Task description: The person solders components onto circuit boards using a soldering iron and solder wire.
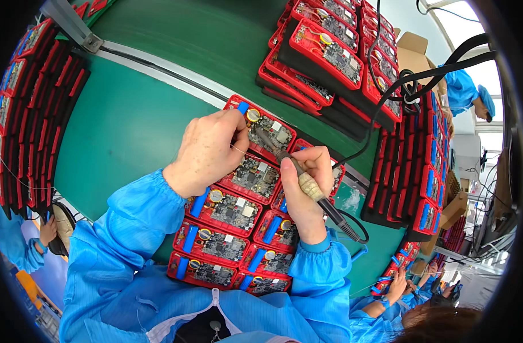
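My right hand [305, 188] grips a soldering iron [310, 186] like a pen, its tip resting on the top circuit board [271, 130] in a red holder. My left hand [207, 150] pinches a thin solder wire [247, 153] and feeds it toward that same board. Below and between my hands lie two columns of red holders with circuit boards [226, 210], each with a blue tab and a round coin cell. The iron's black cable [381, 123] runs up to the right.
Stacks of red trays with boards [324, 51] stand at the back. More red and black trays [421, 171] line the right, others [27, 114] the left. A green mat [130, 131] covers the bench. Other people in blue coats work at lower right [396, 291] and lower left [27, 246].
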`<state>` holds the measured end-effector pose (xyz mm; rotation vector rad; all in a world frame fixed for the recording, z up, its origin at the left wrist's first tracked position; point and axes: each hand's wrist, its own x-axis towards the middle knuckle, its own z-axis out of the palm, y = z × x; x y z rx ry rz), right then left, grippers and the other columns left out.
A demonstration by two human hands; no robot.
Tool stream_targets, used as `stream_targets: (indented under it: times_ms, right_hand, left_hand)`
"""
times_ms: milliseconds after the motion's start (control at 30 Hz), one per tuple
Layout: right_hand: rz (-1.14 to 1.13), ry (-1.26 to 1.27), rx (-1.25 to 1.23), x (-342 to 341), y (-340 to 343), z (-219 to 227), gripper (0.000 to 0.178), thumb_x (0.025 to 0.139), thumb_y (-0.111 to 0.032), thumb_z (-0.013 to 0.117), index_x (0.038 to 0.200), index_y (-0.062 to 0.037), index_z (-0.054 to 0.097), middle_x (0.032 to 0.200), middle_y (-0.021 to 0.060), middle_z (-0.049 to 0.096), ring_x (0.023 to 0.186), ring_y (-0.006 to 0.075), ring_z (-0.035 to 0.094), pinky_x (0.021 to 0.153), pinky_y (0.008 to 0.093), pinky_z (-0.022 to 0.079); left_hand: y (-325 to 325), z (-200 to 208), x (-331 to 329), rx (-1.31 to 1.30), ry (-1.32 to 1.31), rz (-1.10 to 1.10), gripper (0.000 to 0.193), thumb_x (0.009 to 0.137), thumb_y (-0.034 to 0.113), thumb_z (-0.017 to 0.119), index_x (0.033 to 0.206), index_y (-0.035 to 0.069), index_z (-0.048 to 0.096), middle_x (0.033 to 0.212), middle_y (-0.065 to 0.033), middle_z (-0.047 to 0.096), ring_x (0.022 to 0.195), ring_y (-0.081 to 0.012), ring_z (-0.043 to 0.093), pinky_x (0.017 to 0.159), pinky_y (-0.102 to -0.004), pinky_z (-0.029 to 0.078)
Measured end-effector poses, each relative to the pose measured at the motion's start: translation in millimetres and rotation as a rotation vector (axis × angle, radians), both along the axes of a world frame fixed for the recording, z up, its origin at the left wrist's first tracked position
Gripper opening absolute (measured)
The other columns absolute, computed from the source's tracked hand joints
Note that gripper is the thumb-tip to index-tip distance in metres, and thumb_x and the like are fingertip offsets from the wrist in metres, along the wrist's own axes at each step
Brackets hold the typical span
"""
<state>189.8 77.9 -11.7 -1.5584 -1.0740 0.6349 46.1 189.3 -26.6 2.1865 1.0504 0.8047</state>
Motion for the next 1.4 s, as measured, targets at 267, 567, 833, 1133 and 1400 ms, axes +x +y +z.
stream_targets:
  times_ms: [267, 567, 833, 1133, 1400]
  right_hand:
    - [0.002, -0.002, -0.033, 0.6, -0.1, -0.9, 0.020, 0.084, -0.003, 0.067, 0.091, -0.0043, 0.048, 0.068, 0.0012, 0.059, 0.059, 0.0040, 0.053, 0.052, 0.0210, 0.041]
    - [0.005, 0.026, -0.029, 0.4, -0.6, -2.1, 0.021, 0.084, -0.004, 0.068, 0.090, -0.0045, 0.048, 0.067, 0.0012, 0.058, 0.057, 0.0037, 0.052, 0.050, 0.0211, 0.039]
    - [-0.003, 0.010, -0.034, 0.7, 1.3, -1.4, 0.021, 0.085, -0.004, 0.067, 0.091, -0.0040, 0.047, 0.066, 0.0026, 0.059, 0.058, 0.0051, 0.054, 0.051, 0.0218, 0.041]
    - [-0.006, 0.036, -0.008, 0.7, 0.7, -1.1, 0.020, 0.086, -0.005, 0.067, 0.091, -0.0033, 0.048, 0.069, 0.0039, 0.061, 0.060, 0.0054, 0.056, 0.052, 0.0215, 0.042]
    - [0.005, 0.056, -0.016, 1.5, -0.1, -3.6, 0.019, 0.087, -0.005, 0.066, 0.091, -0.0032, 0.048, 0.071, 0.0037, 0.061, 0.060, 0.0047, 0.056, 0.052, 0.0211, 0.042]
  left_hand:
    - [-0.6, -1.5, 1.7, 0.039, 0.016, 0.010, 0.007, 0.073, 0.002, 0.064, 0.078, 0.004, 0.059, 0.068, -0.0133, 0.060, 0.057, -0.0303, 0.059, 0.052, -0.0384, 0.046]
    - [-0.7, -0.6, 2.5, 0.059, 0.039, 0.002, 0.007, 0.073, 0.002, 0.064, 0.078, 0.004, 0.059, 0.068, -0.0139, 0.060, 0.059, -0.0313, 0.060, 0.053, -0.0390, 0.047]
    - [-0.6, 1.2, 2.8, 0.042, 0.015, 0.005, 0.007, 0.072, 0.002, 0.065, 0.077, 0.004, 0.060, 0.063, -0.0116, 0.057, 0.054, -0.0267, 0.057, 0.051, -0.0366, 0.045]
    - [-0.4, 4.1, 2.7, 0.029, 0.030, -0.006, 0.006, 0.073, 0.003, 0.065, 0.077, 0.004, 0.061, 0.062, -0.0112, 0.056, 0.052, -0.0255, 0.056, 0.050, -0.0363, 0.044]
    - [0.6, 3.2, 2.0, 0.038, 0.039, -0.017, 0.006, 0.074, 0.004, 0.065, 0.078, 0.004, 0.061, 0.062, -0.0119, 0.057, 0.053, -0.0269, 0.057, 0.050, -0.0370, 0.044]
